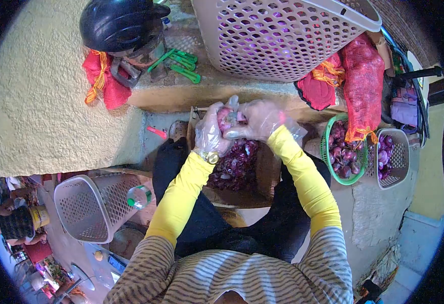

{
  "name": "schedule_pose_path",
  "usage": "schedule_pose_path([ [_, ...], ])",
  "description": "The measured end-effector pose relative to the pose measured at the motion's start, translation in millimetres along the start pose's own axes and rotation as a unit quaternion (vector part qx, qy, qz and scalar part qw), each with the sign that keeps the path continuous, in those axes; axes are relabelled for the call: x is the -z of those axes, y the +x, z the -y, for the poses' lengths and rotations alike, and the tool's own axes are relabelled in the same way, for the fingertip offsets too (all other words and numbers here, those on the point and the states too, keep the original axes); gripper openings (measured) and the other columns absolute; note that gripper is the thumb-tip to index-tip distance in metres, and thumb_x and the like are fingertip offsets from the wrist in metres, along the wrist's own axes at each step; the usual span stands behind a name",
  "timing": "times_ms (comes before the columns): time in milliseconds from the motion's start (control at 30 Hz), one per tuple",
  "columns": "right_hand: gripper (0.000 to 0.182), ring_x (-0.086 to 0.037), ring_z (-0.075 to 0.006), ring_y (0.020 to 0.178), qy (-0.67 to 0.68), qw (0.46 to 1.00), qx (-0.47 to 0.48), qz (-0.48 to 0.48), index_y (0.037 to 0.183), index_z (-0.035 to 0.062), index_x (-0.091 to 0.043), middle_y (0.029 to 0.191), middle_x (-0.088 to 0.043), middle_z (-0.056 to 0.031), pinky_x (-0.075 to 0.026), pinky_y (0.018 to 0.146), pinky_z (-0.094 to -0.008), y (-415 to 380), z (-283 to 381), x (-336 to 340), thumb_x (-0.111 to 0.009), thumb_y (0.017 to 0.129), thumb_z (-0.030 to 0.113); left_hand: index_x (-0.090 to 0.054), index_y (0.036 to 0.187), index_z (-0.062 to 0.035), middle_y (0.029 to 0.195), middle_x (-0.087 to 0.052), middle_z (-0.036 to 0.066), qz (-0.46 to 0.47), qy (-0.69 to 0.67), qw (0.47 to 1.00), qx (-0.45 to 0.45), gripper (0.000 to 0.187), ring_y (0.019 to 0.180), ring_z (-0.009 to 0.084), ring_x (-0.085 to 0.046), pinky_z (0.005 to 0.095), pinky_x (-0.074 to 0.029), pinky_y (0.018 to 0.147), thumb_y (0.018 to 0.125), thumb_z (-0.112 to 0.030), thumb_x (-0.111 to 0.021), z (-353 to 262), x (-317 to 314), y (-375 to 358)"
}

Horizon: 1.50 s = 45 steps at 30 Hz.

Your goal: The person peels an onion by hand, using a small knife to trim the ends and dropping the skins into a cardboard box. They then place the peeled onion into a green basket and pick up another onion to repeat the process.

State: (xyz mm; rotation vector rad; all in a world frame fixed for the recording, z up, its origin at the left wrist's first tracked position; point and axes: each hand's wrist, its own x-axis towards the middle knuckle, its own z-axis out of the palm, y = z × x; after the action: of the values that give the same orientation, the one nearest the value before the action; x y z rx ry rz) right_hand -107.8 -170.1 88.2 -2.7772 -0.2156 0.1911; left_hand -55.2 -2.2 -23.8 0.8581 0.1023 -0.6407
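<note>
**Onion held at knee height, both hands on it**

Onion (pixel 225 119), red-skinned, sat between the two gloved hands, above a cardboard box (pixel 262 167) of purple peelings (pixel 234 167) wedged between the person's knees. Left hand (pixel 209 133), in a clear plastic glove with a watch (pixel 210 156) at the wrist, had its fingers curled around the onion's left side. Right hand (pixel 257 121), gloved likewise, was clenched on the onion from the right, with what looked like a small blade at its fingertips; too blurred to confirm. Yellow sleeves ran back to a striped top.

Room was tight. Left of the knees, an overturned grey basket (pixel 93 205) with a water bottle (pixel 139 196) against its edge. Right of the right forearm, a green basket (pixel 328 152) and a grey one (pixel 399 157), both holding onions, touching each other. Beyond the hands, a stone ledge edge, carrying a large pale laundry-style basket (pixel 283 35), a red mesh sack (pixel 363 86), green clips (pixel 181 63) and a black helmet (pixel 118 23).
</note>
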Motion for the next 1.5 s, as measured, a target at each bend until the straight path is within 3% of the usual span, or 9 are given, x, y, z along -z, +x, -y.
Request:
schedule_pose_path([
  [67,0.076,-0.07,-0.0382,0.079,0.018,0.999,-0.006,-0.028,0.092,0.0074,-0.071,0.083,-0.071,-0.0173,-0.054,0.073,-0.0493,0.0,6.9,-4.2,-0.068,0.071,0.08,-0.062,0.118,-0.0001,0.114,-0.066,0.014,-0.117,-0.19,0.972,0.078,0.035,0.103,0.027,-0.064,0.0414,-0.054,0.093,0.1,-0.03,-0.055,-39.0,-62.0,-34.9],
  [400,0.074,-0.07,-0.0397,0.085,0.147,0.985,-0.09,0.004,0.093,0.0082,-0.072,0.087,-0.071,-0.0215,-0.054,0.079,-0.0499,-2.0,26.7,-17.5,-0.053,0.084,0.079,-0.061,0.119,-0.0032,0.12,-0.064,0.01,-0.14,-0.249,0.958,0.019,0.039,0.098,0.0243,-0.06,0.0434,-0.053,0.086,0.101,-0.037,-0.053,-24.4,-40.3,-23.7],
  [500,0.072,-0.069,-0.0403,0.084,0.154,0.985,-0.081,-0.002,0.09,0.0094,-0.073,0.087,-0.071,-0.0217,-0.054,0.078,-0.0496,2.1,20.2,-31.6,-0.053,0.085,0.078,-0.063,0.107,-0.0028,0.104,-0.064,0.011,-0.203,-0.268,0.942,-0.001,0.033,0.092,0.024,-0.061,0.0408,-0.054,0.085,0.099,-0.034,-0.054,-30.0,-48.7,-29.2],
  [700,0.064,-0.068,-0.0381,0.076,0.096,0.994,0.027,0.044,0.077,0.0112,-0.073,0.077,-0.069,-0.0174,-0.053,0.072,-0.0493,4.5,-16.3,2.9,-0.06,0.083,0.074,-0.062,0.114,-0.0021,0.117,-0.064,0.015,-0.022,-0.23,0.965,0.127,0.033,0.101,0.0262,-0.061,0.0454,-0.052,0.095,0.099,-0.03,-0.053,-44.2,-53.5,-42.6],
  [800,0.066,-0.069,-0.0381,0.077,0.056,0.997,0.037,0.041,0.08,0.0113,-0.074,0.078,-0.07,-0.0169,-0.054,0.073,-0.049,0.9,-12.2,2.0,-0.062,0.079,0.076,-0.062,0.123,-0.0014,0.118,-0.066,0.012,0.147,-0.092,0.985,-0.012,0.038,0.101,0.0278,-0.066,0.0393,-0.054,0.095,0.096,-0.028,-0.063,-27.9,-39.3,-45.4],
  [833,0.068,-0.069,-0.038,0.078,0.042,0.998,0.04,0.032,0.083,0.0114,-0.075,0.079,-0.071,-0.0164,-0.055,0.074,-0.0489,0.7,-7.0,2.0,-0.063,0.077,0.078,-0.063,0.12,-0.0024,0.111,-0.069,0.012,-0.017,-0.153,0.981,0.119,0.037,0.097,0.0268,-0.067,0.0399,-0.055,0.092,0.097,-0.031,-0.064,-33.9,-40.3,-33.3],
  [933,0.07,-0.07,-0.0376,0.081,0.014,0.999,0.034,0.031,0.088,0.0111,-0.076,0.086,-0.073,-0.0161,-0.055,0.077,-0.0498,5.6,1.5,-3.0,-0.064,0.075,0.079,-0.064,0.109,-0.0029,0.097,-0.069,0.011,-0.085,-0.192,0.974,0.078,0.033,0.091,0.0251,-0.068,0.0406,-0.057,0.083,0.101,-0.033,-0.055,-34.0,-47.5,-31.5],
  [1167,0.072,-0.07,-0.0384,0.086,0.096,0.994,-0.042,0.019,0.092,0.0093,-0.074,0.091,-0.073,-0.0187,-0.055,0.082,-0.049,9.7,19.2,-29.3,-0.055,0.083,0.078,-0.064,0.11,-0.006,0.094,-0.066,0.008,-0.129,-0.195,0.972,-0.019,0.033,0.086,0.0255,-0.063,0.0445,-0.054,0.082,0.103,-0.036,-0.053,-21.9,-14.3,-10.9],
  [1500,0.067,-0.069,-0.039,0.08,0.218,0.973,-0.07,0.0,0.083,0.0092,-0.071,0.081,-0.07,-0.0191,-0.053,0.074,-0.0475,5.5,27.7,-22.0,-0.054,0.087,0.074,-0.064,0.116,-0.0089,0.101,-0.065,0.009,-0.178,-0.206,0.962,0.008,0.043,0.094,0.0265,-0.061,0.046,-0.052,0.086,0.104,-0.045,-0.044,-45.8,-48.6,-29.2],
])
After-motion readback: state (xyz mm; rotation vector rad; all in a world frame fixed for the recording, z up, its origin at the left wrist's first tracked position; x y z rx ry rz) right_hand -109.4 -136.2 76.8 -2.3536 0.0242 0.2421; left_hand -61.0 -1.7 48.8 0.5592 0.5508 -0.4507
